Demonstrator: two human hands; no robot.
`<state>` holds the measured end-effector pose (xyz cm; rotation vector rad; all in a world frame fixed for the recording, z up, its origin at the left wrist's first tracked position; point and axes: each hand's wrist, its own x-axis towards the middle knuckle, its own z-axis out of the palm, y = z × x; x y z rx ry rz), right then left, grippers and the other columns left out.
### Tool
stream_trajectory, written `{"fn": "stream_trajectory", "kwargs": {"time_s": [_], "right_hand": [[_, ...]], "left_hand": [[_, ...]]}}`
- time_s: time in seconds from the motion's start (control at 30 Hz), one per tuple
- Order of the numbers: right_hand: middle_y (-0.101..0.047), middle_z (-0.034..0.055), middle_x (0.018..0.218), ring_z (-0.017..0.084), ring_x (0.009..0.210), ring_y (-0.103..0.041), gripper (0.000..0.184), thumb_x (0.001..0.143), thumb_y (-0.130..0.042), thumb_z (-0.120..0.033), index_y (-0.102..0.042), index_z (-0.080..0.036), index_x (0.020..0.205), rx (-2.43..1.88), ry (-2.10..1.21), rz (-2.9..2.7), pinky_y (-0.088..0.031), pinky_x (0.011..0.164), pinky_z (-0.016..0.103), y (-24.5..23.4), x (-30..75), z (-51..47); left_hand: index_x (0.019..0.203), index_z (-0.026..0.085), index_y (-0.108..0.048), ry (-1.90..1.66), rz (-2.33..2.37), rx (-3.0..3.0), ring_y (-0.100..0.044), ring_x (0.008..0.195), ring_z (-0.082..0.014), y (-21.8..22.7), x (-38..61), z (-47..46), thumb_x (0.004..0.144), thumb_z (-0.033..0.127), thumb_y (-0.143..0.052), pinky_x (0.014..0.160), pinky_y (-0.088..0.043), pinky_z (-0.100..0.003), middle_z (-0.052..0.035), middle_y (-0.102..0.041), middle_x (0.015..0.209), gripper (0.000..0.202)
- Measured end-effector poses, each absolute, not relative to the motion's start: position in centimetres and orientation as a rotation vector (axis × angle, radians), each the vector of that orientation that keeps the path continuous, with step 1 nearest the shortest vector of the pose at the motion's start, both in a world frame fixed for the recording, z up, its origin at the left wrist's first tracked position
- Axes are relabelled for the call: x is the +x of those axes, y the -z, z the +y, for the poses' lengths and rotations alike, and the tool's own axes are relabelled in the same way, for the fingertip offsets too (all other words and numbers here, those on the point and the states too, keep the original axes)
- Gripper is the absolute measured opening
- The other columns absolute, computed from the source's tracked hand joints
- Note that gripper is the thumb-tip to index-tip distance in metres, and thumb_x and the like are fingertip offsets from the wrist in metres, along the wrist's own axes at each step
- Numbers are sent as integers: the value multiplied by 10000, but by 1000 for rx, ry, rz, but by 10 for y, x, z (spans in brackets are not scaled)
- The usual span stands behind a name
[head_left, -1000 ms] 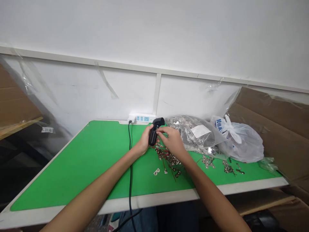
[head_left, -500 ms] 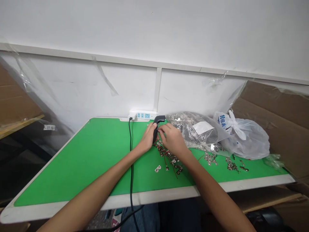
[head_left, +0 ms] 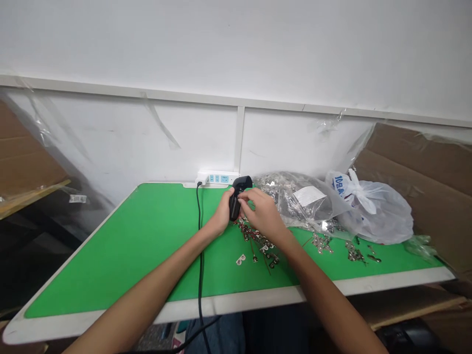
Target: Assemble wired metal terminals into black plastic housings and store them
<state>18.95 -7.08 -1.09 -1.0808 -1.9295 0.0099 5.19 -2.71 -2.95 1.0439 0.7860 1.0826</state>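
My left hand [head_left: 221, 216] is wrapped around a black handheld tool [head_left: 236, 196] held upright above the green mat [head_left: 129, 246]. Pinched fingers of my right hand [head_left: 260, 212] touch the tool's upper part; whether they hold a small piece there is too small to tell. Just under both hands lies a scatter of small metal parts with reddish wires [head_left: 260, 244]. A black cable [head_left: 199, 246] runs from the wall side down past my left wrist and off the near edge.
A white power strip [head_left: 217, 178] sits at the back edge. A clear bag of metal parts [head_left: 298, 201] and a knotted white plastic bag [head_left: 372, 211] lie at the right, with more loose metal pieces [head_left: 350, 251] in front. Cardboard [head_left: 424, 182] stands at far right.
The tool dipped toward the mat half a second ago and is now lifted upright again; both hands stay together on it. The view shifted slightly.
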Motion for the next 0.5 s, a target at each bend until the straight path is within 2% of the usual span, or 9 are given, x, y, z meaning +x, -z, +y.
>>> {"fn": "stream_trajectory", "kwargs": {"time_s": [0.03,0.17,0.23,0.37,0.5], "right_hand": [[-713,79,997,236,931,-673,121,959,-627,-210,-693,-206,1061,-1051,-49,-1893,-533,847,377,8,190,-71],[-708,94,1131,268,1055,-672,363,843,-770,-286,-665,-235,1187,-1018,-167,-1792,-548,924,429,3,192,-72],[-711,89,1128,265,1060,-676,320,846,-755,-285,-675,-248,1153,-1024,-221,-1763,-551,931,433,5,192,-69],[-732,60,996,230,959,-684,72,921,-652,-265,-696,-236,970,-1003,-251,-1735,-558,871,396,14,191,-62],[-747,49,941,216,901,-692,94,946,-620,-256,-704,-236,907,-995,-241,-1696,-562,852,381,22,188,-59]], "left_hand": [[780,180,-665,-1080,759,985,-518,457,-169,26,51,-29,1009,509,-370,449,-392,-270,-32,-610,545,497],[911,140,-723,-1053,699,767,-571,489,-166,14,48,-35,979,538,-407,427,-413,-253,-67,-694,669,512],[884,145,-719,-1020,687,689,-579,484,-166,13,48,-37,954,563,-446,430,-447,-262,-76,-702,687,504],[781,173,-683,-979,725,605,-592,486,-173,17,50,-40,958,543,-451,453,-506,-285,-54,-662,642,471],[748,184,-662,-954,734,525,-601,494,-179,20,54,-42,968,526,-448,479,-527,-289,-39,-628,584,459]]}}
